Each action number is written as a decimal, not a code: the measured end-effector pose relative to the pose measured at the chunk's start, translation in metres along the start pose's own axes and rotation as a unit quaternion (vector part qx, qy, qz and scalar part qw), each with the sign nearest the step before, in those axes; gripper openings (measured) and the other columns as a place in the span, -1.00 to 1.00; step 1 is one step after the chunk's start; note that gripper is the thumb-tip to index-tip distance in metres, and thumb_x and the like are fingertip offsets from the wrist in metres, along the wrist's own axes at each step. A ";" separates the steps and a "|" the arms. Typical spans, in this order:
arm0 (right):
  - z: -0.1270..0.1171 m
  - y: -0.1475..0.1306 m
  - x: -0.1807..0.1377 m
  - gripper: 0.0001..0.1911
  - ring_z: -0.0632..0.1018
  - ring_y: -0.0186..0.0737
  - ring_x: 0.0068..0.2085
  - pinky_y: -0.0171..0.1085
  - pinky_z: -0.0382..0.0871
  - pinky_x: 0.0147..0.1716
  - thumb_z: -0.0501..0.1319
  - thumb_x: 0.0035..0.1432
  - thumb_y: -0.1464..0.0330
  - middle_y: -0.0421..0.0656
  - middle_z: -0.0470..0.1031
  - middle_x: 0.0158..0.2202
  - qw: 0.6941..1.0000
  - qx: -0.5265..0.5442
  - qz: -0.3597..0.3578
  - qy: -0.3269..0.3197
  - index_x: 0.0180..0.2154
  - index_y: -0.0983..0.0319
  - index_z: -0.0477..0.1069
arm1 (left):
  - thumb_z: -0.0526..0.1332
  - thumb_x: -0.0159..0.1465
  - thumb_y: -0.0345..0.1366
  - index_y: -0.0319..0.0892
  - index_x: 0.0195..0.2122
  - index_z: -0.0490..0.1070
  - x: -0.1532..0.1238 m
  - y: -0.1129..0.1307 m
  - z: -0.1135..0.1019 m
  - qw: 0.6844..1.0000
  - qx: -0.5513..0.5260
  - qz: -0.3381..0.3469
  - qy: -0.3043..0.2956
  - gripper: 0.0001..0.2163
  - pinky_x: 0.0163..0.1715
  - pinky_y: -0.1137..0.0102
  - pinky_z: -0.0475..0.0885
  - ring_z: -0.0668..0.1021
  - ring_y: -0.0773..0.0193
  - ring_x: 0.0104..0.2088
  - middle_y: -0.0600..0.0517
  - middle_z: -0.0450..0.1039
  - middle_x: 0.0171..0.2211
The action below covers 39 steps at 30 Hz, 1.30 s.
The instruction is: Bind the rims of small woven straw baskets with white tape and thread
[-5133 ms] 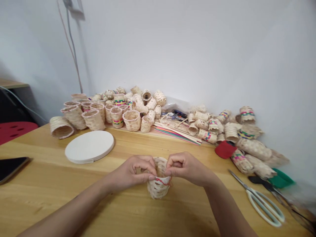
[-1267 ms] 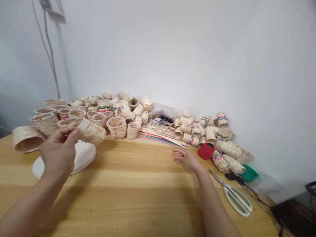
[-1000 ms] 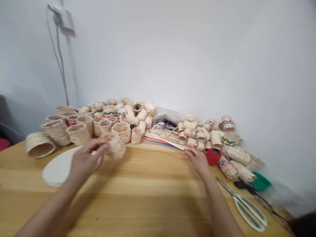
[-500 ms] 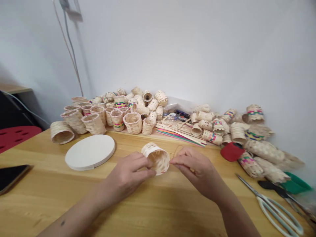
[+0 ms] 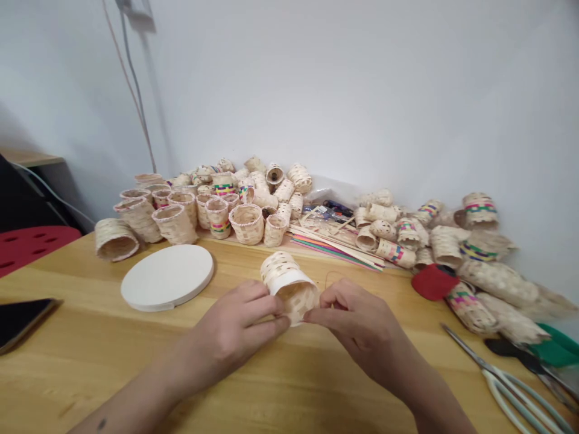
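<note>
A small woven bamboo basket lies tilted over the table, its open mouth facing me and a smooth pale band round the rim. My left hand is closed on the left side of that rim, thumb below and fingers above. At the rim's right side, my right hand pinches with thumb and forefinger, touching the edge. A thin brownish thread loops up behind the right fingers; its end is hidden in the pinch.
Several finished baskets stand at the back left, and more woven pieces lie heaped right. Flat strips lie between. A white coil of strip and a phone are left; scissors lie right.
My right hand has moved in to the basket's rim, its fingertips now against the edge. The basket has turned slightly, showing more of its side. The whole view has shifted a little.
</note>
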State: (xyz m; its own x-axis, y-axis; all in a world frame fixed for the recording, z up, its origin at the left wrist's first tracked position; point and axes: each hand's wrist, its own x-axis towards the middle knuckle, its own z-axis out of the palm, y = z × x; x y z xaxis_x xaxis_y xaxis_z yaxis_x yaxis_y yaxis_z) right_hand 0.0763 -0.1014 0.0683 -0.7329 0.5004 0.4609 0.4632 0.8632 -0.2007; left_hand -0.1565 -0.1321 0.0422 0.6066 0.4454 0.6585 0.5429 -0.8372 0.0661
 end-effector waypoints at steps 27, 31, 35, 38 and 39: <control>0.008 0.003 0.000 -0.78 0.42 -0.32 -0.26 -0.35 0.18 -0.32 0.11 0.26 0.53 -0.25 0.45 -0.32 0.992 0.095 0.003 -0.084 -0.33 0.16 0.46 | 0.06 0.35 -0.42 -0.21 -0.37 0.43 0.008 0.010 0.008 0.993 -0.069 -0.032 -0.085 -0.80 -0.34 0.43 0.22 0.40 0.31 -0.34 0.01 0.45 -0.36; 0.013 0.003 0.001 -0.79 0.42 -0.31 -0.26 -0.32 0.18 -0.28 0.13 0.26 0.51 -0.26 0.49 -0.30 0.992 0.092 -0.010 -0.089 -0.38 0.18 0.45 | 0.08 0.33 -0.43 -0.19 -0.29 0.45 0.008 0.010 0.007 0.993 -0.089 -0.035 -0.069 -0.84 -0.31 0.43 0.24 0.41 0.31 -0.32 0.01 0.45 -0.31; 0.015 0.001 0.003 -0.81 0.42 -0.30 -0.26 -0.32 0.19 -0.29 0.15 0.26 0.49 -0.24 0.48 -0.32 0.995 0.075 -0.003 -0.065 -0.35 0.16 0.48 | 0.11 0.32 -0.41 -0.20 -0.30 0.47 0.004 0.004 0.007 0.989 -0.111 -0.066 -0.075 -0.85 -0.31 0.43 0.26 0.42 0.30 -0.31 0.00 0.44 -0.33; 0.014 0.001 0.003 -0.81 0.42 -0.29 -0.26 -0.33 0.23 -0.30 0.12 0.28 0.47 -0.21 0.47 -0.32 0.995 0.083 0.008 -0.046 -0.27 0.15 0.48 | 0.12 0.32 -0.39 -0.21 -0.32 0.48 0.003 0.001 0.007 0.979 -0.158 -0.103 -0.072 -0.85 -0.30 0.46 0.29 0.44 0.31 -0.31 0.00 0.44 -0.34; 0.014 0.001 0.003 -0.81 0.43 -0.29 -0.25 -0.32 0.24 -0.28 0.10 0.29 0.48 -0.20 0.47 -0.31 0.995 0.087 0.009 -0.044 -0.24 0.16 0.47 | 0.13 0.32 -0.39 -0.21 -0.33 0.48 0.003 0.000 0.007 0.975 -0.175 -0.115 -0.070 -0.85 -0.30 0.47 0.29 0.45 0.32 -0.31 0.00 0.44 -0.34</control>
State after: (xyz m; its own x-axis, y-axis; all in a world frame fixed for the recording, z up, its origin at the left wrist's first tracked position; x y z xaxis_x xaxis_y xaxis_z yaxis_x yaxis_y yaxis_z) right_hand 0.0678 -0.0978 0.0578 -0.7704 0.5124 0.3794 0.3887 0.8492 -0.3575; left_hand -0.1503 -0.1289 0.0387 0.5793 0.6521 0.4891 0.4576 -0.7567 0.4670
